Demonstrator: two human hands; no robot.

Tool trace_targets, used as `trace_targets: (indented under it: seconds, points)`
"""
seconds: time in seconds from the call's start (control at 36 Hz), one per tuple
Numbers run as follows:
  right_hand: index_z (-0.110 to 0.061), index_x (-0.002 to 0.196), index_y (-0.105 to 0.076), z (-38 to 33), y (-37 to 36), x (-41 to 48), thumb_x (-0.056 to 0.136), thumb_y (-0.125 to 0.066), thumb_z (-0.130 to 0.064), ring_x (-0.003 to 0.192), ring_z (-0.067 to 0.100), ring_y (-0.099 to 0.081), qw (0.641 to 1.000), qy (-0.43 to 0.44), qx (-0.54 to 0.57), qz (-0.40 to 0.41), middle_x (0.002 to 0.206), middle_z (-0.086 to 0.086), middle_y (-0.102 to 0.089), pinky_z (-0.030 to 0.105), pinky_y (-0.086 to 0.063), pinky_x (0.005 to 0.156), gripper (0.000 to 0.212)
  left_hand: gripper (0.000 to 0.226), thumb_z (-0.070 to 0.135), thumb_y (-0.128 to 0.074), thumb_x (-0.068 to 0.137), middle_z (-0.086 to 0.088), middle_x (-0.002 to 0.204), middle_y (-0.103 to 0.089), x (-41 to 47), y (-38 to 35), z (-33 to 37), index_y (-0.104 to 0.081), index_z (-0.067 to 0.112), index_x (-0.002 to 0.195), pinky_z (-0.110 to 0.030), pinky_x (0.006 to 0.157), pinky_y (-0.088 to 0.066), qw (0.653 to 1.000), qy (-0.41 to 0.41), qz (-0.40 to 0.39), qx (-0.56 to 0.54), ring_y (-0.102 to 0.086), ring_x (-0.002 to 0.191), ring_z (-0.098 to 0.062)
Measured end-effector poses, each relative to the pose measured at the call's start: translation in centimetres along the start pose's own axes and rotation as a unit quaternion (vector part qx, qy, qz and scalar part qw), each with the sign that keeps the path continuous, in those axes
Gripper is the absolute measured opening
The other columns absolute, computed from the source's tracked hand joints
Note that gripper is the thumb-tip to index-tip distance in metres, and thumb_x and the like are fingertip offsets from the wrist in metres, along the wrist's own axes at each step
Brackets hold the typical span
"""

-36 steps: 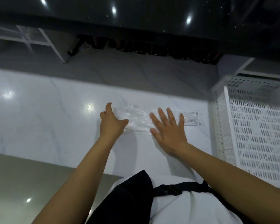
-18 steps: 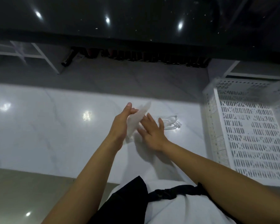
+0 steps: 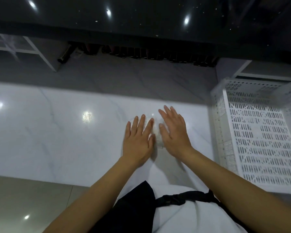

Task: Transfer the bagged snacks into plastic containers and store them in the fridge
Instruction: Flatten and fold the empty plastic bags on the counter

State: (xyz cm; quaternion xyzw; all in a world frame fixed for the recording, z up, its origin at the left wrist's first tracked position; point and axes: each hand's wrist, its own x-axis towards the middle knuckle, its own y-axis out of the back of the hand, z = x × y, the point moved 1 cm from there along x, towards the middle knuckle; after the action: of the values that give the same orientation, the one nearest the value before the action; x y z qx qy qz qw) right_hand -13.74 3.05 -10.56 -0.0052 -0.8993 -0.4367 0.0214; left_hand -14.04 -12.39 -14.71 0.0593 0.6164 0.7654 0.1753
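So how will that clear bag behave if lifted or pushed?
Probably floppy: the bag is thin clear film pressed flat under the left hand and right hand. Likely very light: it looks empty. May slide on the glossy counter if pushed.

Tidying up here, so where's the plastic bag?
Head view, centre: the bag lies on the counter, under and between the flat left hand and right hand, left of the crate.

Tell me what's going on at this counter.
A person leans over the white counter with both hands flat, fingers straight. The left hand and right hand press down on a clear plastic bag, mostly hidden beneath them. A white perforated crate sits to the right, untouched.
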Motion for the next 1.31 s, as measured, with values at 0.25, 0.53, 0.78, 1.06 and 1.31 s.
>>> trace_targets:
  seconds: [0.25, 0.53, 0.78, 1.06, 1.31]
  points:
    - [-0.029, 0.159, 0.002, 3.5, -3.0, -0.8, 0.104, -0.003, -0.049, 0.153, 0.016, 0.011, 0.959, 0.036, -0.254, -0.120, 0.168, -0.007, 0.002, 0.050, 0.004, 0.123, 0.059, 0.059, 0.050, -0.004, 0.105, 0.002, 0.168, 0.010, -0.2, -0.2, -1.6, 0.007, 0.032, 0.160, -0.039, 0.125, 0.007, 1.000, -0.016, -0.003, -0.015, 0.016, 0.154, -0.015]
    - [-0.030, 0.159, 0.003, 3.7, -2.8, -1.1, 0.100, -0.006, -0.063, 0.152, 0.017, 0.018, 0.959, 0.034, -0.251, -0.127, 0.167, -0.007, 0.004, 0.058, 0.004, 0.120, 0.069, 0.076, 0.065, -0.018, 0.100, 0.001, 0.168, 0.014, -1.7, 1.9, -6.0, 0.009, 0.027, 0.160, -0.036, 0.122, 0.010, 0.996, 0.075, -0.028, -0.043, 0.016, 0.154, -0.018]
    - [-0.030, 0.159, 0.005, 3.8, -2.5, -1.5, 0.098, -0.007, -0.067, 0.151, 0.015, 0.021, 0.960, 0.045, -0.245, -0.126, 0.167, -0.006, 0.008, 0.057, 0.005, 0.120, 0.072, 0.066, 0.025, -0.071, 0.088, 0.011, 0.129, -0.053, -2.7, 5.6, -4.6, -0.037, 0.045, 0.141, -0.021, 0.069, -0.056, 0.826, 0.249, -0.034, -0.505, -0.062, 0.102, -0.007]
    - [-0.039, 0.157, 0.000, 3.9, -2.0, -2.5, 0.094, -0.016, -0.072, 0.150, 0.009, 0.021, 0.971, 0.038, -0.202, -0.124, 0.167, -0.007, 0.010, 0.050, 0.009, 0.122, 0.073, 0.043, -0.001, -0.076, 0.078, -0.007, 0.097, -0.075, -1.3, 6.8, -3.7, -0.073, 0.031, 0.106, -0.021, 0.062, -0.057, 0.810, 0.208, -0.084, -0.542, -0.074, 0.075, -0.010]
    - [-0.050, 0.150, -0.025, 1.5, 0.6, -2.1, 0.073, -0.037, -0.090, 0.151, 0.017, 0.020, 0.975, 0.042, -0.149, -0.162, 0.167, -0.008, 0.010, 0.052, 0.016, 0.117, 0.088, 0.051, 0.000, -0.079, 0.076, 0.007, 0.102, -0.075, -2.6, 7.7, -3.1, -0.072, 0.030, 0.117, -0.017, 0.070, -0.056, 0.825, 0.138, -0.099, -0.539, -0.072, 0.086, -0.006]
